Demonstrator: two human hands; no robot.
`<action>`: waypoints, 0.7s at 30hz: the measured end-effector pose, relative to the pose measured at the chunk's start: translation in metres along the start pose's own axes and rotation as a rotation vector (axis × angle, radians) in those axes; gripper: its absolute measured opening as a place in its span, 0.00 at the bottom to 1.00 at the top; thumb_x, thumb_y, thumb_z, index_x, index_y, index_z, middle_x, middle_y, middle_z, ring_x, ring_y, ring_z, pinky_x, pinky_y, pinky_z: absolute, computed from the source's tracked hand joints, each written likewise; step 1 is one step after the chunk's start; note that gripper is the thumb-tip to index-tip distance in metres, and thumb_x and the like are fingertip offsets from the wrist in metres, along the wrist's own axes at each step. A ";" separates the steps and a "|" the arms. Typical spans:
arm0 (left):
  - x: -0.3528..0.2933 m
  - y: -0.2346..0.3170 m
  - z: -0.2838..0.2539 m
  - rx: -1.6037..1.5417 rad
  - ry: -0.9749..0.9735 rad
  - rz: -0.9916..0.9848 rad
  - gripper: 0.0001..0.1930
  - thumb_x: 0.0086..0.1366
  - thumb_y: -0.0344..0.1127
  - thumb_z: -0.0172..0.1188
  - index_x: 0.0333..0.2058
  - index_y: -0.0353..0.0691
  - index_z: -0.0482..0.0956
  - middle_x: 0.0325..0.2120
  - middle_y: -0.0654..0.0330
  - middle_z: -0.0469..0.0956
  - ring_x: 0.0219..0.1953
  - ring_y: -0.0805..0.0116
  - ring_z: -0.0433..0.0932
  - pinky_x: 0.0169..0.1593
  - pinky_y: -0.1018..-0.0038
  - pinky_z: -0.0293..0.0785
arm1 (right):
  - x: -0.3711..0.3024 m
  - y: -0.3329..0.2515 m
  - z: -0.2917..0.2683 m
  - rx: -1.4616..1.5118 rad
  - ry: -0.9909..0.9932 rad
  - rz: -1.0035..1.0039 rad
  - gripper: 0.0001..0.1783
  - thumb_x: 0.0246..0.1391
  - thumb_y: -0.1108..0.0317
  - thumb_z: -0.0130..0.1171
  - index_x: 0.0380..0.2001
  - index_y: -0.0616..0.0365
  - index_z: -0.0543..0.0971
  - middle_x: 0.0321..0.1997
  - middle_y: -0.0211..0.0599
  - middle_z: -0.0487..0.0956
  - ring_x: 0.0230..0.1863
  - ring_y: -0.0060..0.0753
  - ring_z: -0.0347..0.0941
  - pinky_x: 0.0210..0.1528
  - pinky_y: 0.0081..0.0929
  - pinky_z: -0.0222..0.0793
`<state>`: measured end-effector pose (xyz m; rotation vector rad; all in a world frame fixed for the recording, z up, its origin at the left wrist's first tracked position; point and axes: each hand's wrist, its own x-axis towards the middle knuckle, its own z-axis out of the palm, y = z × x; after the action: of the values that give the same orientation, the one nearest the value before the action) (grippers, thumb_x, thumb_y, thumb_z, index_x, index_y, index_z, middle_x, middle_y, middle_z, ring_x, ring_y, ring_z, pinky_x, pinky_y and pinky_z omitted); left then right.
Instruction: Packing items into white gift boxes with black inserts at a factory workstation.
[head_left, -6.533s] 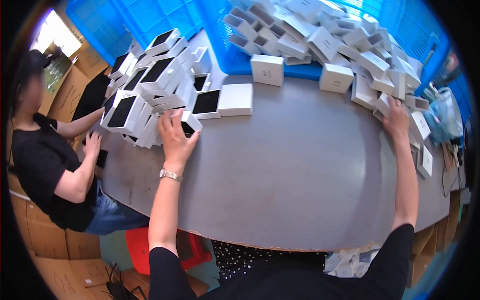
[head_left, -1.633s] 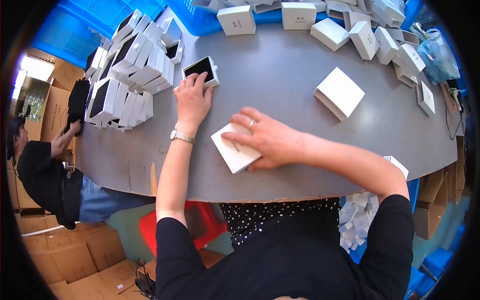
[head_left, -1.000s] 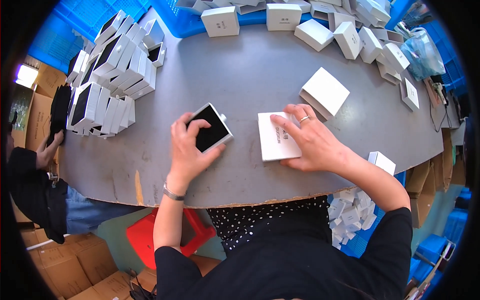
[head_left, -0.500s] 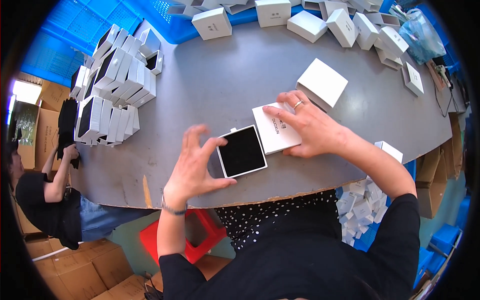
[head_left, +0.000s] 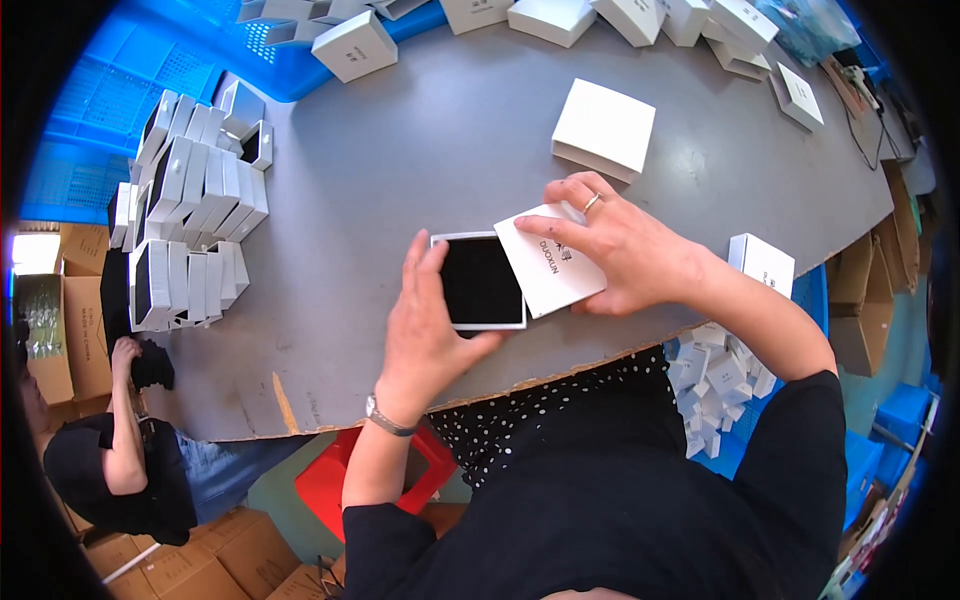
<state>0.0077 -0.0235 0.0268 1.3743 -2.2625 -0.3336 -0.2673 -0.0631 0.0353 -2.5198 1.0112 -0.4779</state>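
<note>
My left hand holds a square white box base with a black lining just above the near edge of the grey table. My right hand grips a flat white lid with small dark print. The lid is tilted and overlaps the right edge of the base. A ring shows on my right hand and a watch on my left wrist.
A closed white box lies beyond my right hand. Rows of open black-lined boxes stand at the table's left. More white boxes line the far edge by blue crates. A small box sits at the right edge. Another person works lower left.
My left hand carried the black-lined base from the stack at the left to the near edge. My right hand brought the lid beside it until they overlap.
</note>
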 end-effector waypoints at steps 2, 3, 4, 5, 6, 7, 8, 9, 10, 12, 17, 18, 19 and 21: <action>-0.002 -0.008 -0.001 -0.129 -0.092 -0.127 0.51 0.45 0.44 0.80 0.64 0.37 0.60 0.59 0.44 0.68 0.48 0.43 0.80 0.47 0.59 0.81 | -0.002 0.001 -0.002 -0.003 0.000 -0.013 0.58 0.27 0.62 0.81 0.68 0.45 0.68 0.63 0.53 0.66 0.65 0.60 0.61 0.65 0.48 0.67; 0.000 -0.010 0.000 -0.083 -0.059 -0.073 0.52 0.45 0.45 0.80 0.65 0.38 0.60 0.58 0.46 0.69 0.45 0.45 0.82 0.46 0.60 0.82 | -0.004 0.000 -0.001 0.001 0.001 -0.005 0.58 0.27 0.62 0.81 0.68 0.45 0.68 0.63 0.53 0.66 0.65 0.60 0.61 0.65 0.48 0.67; 0.003 -0.007 -0.002 -0.087 -0.066 -0.070 0.52 0.45 0.45 0.80 0.65 0.38 0.60 0.58 0.46 0.69 0.45 0.45 0.82 0.46 0.60 0.82 | -0.005 0.000 0.001 0.011 0.018 -0.006 0.57 0.27 0.61 0.81 0.68 0.46 0.68 0.62 0.53 0.66 0.65 0.60 0.61 0.65 0.49 0.67; 0.008 0.000 -0.007 -0.030 -0.198 -0.119 0.54 0.44 0.46 0.79 0.67 0.38 0.60 0.60 0.46 0.68 0.47 0.45 0.80 0.45 0.60 0.82 | -0.007 0.000 0.003 0.019 0.036 -0.007 0.57 0.27 0.61 0.81 0.67 0.46 0.69 0.62 0.54 0.65 0.65 0.60 0.61 0.64 0.49 0.67; 0.012 0.003 -0.009 0.028 -0.329 -0.167 0.55 0.43 0.47 0.79 0.68 0.38 0.60 0.61 0.46 0.66 0.49 0.45 0.79 0.45 0.60 0.81 | -0.007 0.000 0.006 0.020 0.036 0.001 0.57 0.27 0.61 0.81 0.67 0.46 0.69 0.62 0.54 0.65 0.65 0.60 0.61 0.64 0.49 0.67; 0.013 0.003 -0.007 0.026 -0.331 -0.168 0.55 0.43 0.47 0.79 0.68 0.38 0.60 0.61 0.46 0.66 0.49 0.45 0.79 0.45 0.60 0.81 | -0.006 0.000 0.010 0.024 0.063 -0.011 0.56 0.28 0.61 0.80 0.67 0.47 0.69 0.62 0.55 0.65 0.64 0.61 0.61 0.64 0.49 0.67; 0.014 0.001 -0.004 0.065 -0.207 -0.041 0.56 0.42 0.48 0.79 0.69 0.39 0.60 0.62 0.46 0.65 0.52 0.44 0.75 0.49 0.58 0.79 | -0.005 0.000 0.013 0.026 0.091 -0.023 0.55 0.29 0.61 0.80 0.67 0.48 0.69 0.61 0.56 0.65 0.63 0.62 0.61 0.64 0.50 0.67; 0.015 -0.002 0.000 0.103 -0.081 0.085 0.57 0.41 0.49 0.79 0.70 0.39 0.60 0.63 0.47 0.63 0.55 0.43 0.71 0.52 0.56 0.77 | -0.005 -0.002 0.016 0.027 0.089 -0.022 0.55 0.29 0.61 0.80 0.67 0.48 0.69 0.61 0.56 0.65 0.63 0.62 0.61 0.64 0.50 0.67; 0.017 -0.006 0.004 0.047 -0.110 0.146 0.57 0.42 0.47 0.79 0.69 0.38 0.60 0.64 0.46 0.60 0.61 0.40 0.61 0.61 0.50 0.67 | -0.003 -0.005 0.017 -0.004 0.126 -0.019 0.55 0.29 0.61 0.79 0.67 0.49 0.69 0.61 0.57 0.65 0.62 0.63 0.61 0.63 0.51 0.66; 0.013 -0.006 0.009 -0.008 -0.112 0.092 0.56 0.42 0.47 0.80 0.69 0.37 0.60 0.64 0.46 0.60 0.61 0.40 0.60 0.64 0.49 0.63 | -0.002 -0.005 0.019 -0.035 0.163 -0.022 0.55 0.30 0.61 0.79 0.67 0.49 0.68 0.61 0.57 0.65 0.62 0.63 0.61 0.63 0.52 0.66; 0.001 0.000 0.014 -0.001 -0.094 0.018 0.56 0.42 0.44 0.81 0.68 0.34 0.60 0.63 0.44 0.59 0.63 0.40 0.59 0.68 0.49 0.57 | -0.007 0.003 0.015 0.013 0.085 -0.064 0.55 0.29 0.60 0.79 0.67 0.50 0.68 0.61 0.59 0.64 0.62 0.64 0.60 0.63 0.53 0.65; 0.001 -0.002 0.015 -0.015 -0.077 0.051 0.56 0.42 0.43 0.81 0.68 0.34 0.59 0.63 0.43 0.59 0.63 0.39 0.59 0.67 0.49 0.58 | -0.007 0.002 0.018 0.015 0.085 -0.064 0.55 0.29 0.60 0.79 0.67 0.50 0.68 0.61 0.59 0.64 0.62 0.64 0.60 0.63 0.53 0.65; 0.000 -0.001 0.016 -0.030 -0.059 0.080 0.57 0.42 0.43 0.81 0.68 0.33 0.58 0.62 0.42 0.60 0.63 0.39 0.59 0.67 0.49 0.58 | -0.007 0.000 0.021 0.013 0.124 -0.056 0.55 0.29 0.60 0.79 0.67 0.50 0.68 0.60 0.59 0.65 0.62 0.64 0.60 0.63 0.53 0.65; -0.002 0.002 0.022 -0.085 -0.045 0.024 0.57 0.43 0.42 0.81 0.69 0.33 0.58 0.62 0.41 0.59 0.64 0.39 0.59 0.67 0.49 0.58 | -0.007 -0.002 0.023 0.016 0.159 -0.050 0.56 0.28 0.60 0.79 0.67 0.50 0.68 0.60 0.59 0.65 0.61 0.64 0.60 0.63 0.54 0.65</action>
<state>-0.0043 -0.0213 0.0082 1.3081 -2.2718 -0.4519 -0.2606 -0.0519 0.0153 -2.5297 0.9983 -0.7084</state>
